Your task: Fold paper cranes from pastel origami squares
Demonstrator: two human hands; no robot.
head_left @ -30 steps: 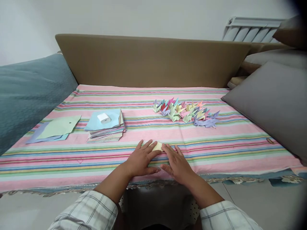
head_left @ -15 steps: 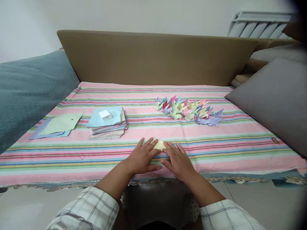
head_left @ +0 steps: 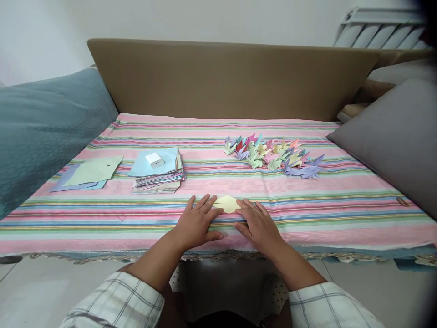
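A small folded piece of pale yellow paper (head_left: 227,204) lies flat on the striped cloth (head_left: 136,234) in front of me. On its left end rest the fingertips of my left hand (head_left: 198,223), the fingers stretched out and spread. My right hand (head_left: 257,223) presses its fingertips on the right end, also with fingers extended. Both thumbs are held apart from the paper, toward me. The middle of the paper shows between the hands; its two ends are partly covered by fingers.
Several colourful folded paper cranes (head_left: 269,155) stand at back right. A stack of paper sheets (head_left: 159,182) with a white charger block (head_left: 154,159) on top sits left, beside loose sheets (head_left: 94,172). A grey cushion (head_left: 392,136) and a teal armrest (head_left: 51,123) flank the cloth.
My hands have moved apart along the paper, and more of its middle shows between them. The whole view has shifted slightly.
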